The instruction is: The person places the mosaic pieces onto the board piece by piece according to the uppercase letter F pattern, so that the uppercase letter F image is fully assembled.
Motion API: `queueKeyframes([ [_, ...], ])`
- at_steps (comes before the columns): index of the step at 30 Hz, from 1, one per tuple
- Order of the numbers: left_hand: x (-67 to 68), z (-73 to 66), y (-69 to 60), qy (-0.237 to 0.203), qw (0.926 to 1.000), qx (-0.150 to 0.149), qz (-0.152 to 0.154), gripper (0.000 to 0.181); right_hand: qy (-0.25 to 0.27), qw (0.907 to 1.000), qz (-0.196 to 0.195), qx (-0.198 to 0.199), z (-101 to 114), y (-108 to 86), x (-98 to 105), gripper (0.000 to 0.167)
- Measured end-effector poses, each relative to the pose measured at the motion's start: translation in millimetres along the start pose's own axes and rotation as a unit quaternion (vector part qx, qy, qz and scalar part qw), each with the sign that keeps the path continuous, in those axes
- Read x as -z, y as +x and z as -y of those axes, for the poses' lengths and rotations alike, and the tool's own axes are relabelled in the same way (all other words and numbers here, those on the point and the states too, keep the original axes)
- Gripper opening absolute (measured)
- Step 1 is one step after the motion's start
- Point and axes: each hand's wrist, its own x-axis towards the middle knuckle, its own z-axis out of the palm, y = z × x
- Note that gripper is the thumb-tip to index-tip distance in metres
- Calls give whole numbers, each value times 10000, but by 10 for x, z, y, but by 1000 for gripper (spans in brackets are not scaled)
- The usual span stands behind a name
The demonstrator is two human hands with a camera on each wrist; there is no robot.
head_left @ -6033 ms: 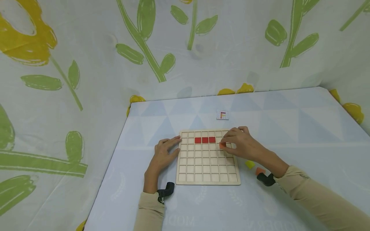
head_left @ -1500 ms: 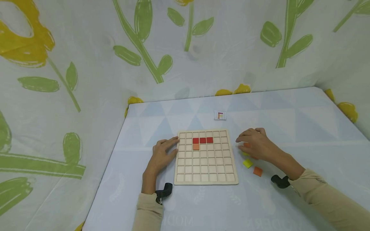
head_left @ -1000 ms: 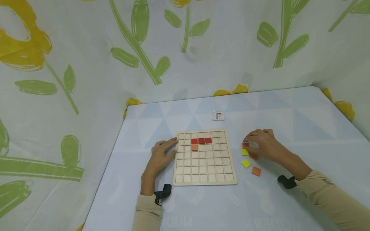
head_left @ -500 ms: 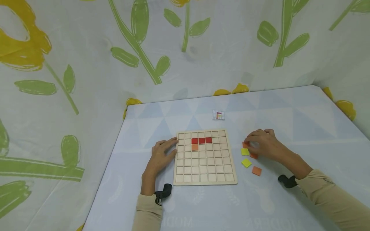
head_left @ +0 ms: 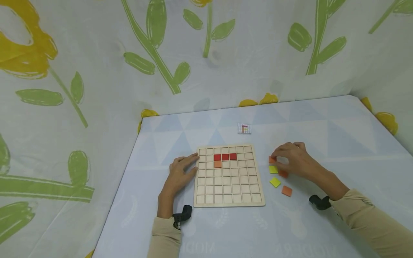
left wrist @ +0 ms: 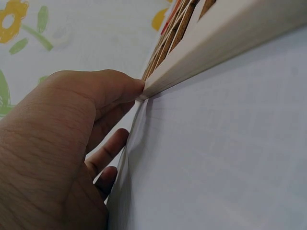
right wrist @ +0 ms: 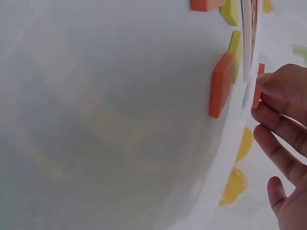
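Note:
A square wooden grid board (head_left: 229, 190) lies on the table. In it sit a row of red tiles (head_left: 225, 157) and, below the leftmost, one orange tile (head_left: 217, 164). My left hand (head_left: 179, 175) rests at the board's left side, thumb and fingertips touching its edge; the left wrist view shows the thumb (left wrist: 115, 86) against the frame. My right hand (head_left: 295, 159), right of the board, pinches an orange tile (right wrist: 259, 86) between thumb and fingers. Just by it lie a yellow tile (head_left: 273, 169) and another orange tile (head_left: 283, 173), partly hidden by the hand.
Nearer the front lie another yellow tile (head_left: 275, 182) and another orange tile (head_left: 286, 191). Behind the board is a small card (head_left: 244, 129) with a coloured grid pattern. A flowered cloth (head_left: 209, 79) hangs behind the table.
Earlier my right hand held an orange tile over the board; one now sits under the left red tile. The hand has moved right to the loose tiles and lifted another orange one slightly.

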Motion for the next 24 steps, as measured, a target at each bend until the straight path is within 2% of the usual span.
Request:
queueKeyframes([
  [4,4,5,-3,-3,10000,-16,-34,41,63,9999,-83,128,78,62,14,19],
  [13,-16,8,10,-27,10000,13,38,42,170,9994,277,-65,229,158,30,21],
  [24,-21,3,12,-39,10000,35,-41,42,270,9992,85,278,388,255,-54,22],
])
